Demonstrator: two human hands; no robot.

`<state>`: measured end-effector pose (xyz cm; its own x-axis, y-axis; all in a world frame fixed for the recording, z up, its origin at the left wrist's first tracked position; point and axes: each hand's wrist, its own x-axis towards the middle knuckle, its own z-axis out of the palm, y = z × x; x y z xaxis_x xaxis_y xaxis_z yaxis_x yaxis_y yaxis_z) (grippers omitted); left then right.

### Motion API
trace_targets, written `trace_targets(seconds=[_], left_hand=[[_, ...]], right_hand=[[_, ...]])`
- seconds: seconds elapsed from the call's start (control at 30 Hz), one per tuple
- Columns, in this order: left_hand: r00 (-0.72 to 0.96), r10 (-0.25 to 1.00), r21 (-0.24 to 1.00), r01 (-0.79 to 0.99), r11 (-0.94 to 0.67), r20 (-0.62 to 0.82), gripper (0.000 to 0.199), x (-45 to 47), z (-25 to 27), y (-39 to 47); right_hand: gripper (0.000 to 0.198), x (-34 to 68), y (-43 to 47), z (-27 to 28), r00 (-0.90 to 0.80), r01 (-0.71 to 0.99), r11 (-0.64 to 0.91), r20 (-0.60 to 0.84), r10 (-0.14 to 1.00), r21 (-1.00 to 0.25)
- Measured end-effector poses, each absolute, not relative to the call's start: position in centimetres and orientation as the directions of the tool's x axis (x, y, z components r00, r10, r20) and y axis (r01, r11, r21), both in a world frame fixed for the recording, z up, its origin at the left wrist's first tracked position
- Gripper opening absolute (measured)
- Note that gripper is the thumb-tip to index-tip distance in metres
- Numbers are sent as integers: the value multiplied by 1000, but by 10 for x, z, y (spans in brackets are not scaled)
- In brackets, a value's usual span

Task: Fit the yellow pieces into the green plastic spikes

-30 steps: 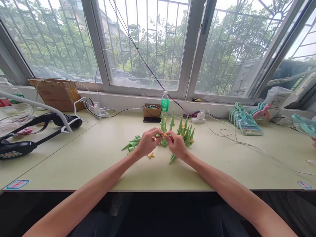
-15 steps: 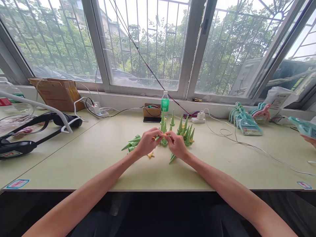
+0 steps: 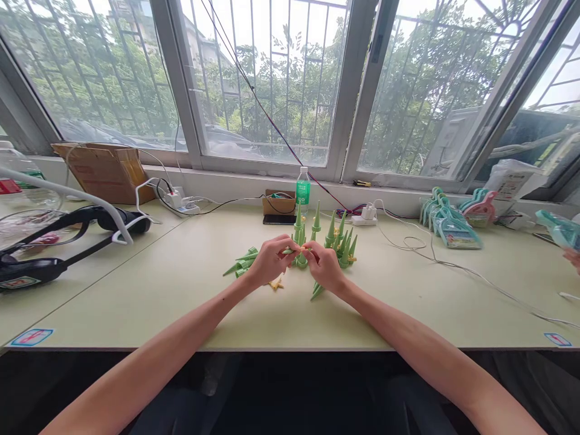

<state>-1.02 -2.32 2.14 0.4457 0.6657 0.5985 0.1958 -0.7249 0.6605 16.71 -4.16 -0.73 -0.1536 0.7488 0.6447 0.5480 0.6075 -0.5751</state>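
Observation:
My left hand (image 3: 274, 261) and my right hand (image 3: 324, 264) meet above the middle of the table, fingertips pinched together. Whatever they hold between them is small and mostly covered by the fingers; a bit of green shows by the left fingertips. Behind them stand several green plastic cone spikes (image 3: 317, 220), upright, some with small yellow parts. More green spikes (image 3: 346, 248) cluster just right of my right hand. Left of my left hand, several green pieces (image 3: 244, 263) lie on their sides. Small yellow pieces (image 3: 276, 284) rest on the table below the hands.
A green-labelled bottle (image 3: 303, 190) and a small cardboard box (image 3: 280, 205) stand at the back. Black headgear (image 3: 67, 241) and a large carton (image 3: 106, 172) are left. White cables (image 3: 435, 260) and bagged hangers (image 3: 453, 226) lie right. Another person's hand (image 3: 573, 257) holds a bagged item.
My two hands stay almost in place, still pinched together. At the far right, the other person's hand and the bagged item have shifted slightly to the right.

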Motion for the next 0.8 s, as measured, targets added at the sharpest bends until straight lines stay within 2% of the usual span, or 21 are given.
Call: trace_targets(seconds=[0.8], left_hand=[[440, 648, 630, 210, -748, 622, 16, -10, 20, -22]], right_hand=[[31, 168, -41, -7, -165, 515, 637, 664, 730, -573]])
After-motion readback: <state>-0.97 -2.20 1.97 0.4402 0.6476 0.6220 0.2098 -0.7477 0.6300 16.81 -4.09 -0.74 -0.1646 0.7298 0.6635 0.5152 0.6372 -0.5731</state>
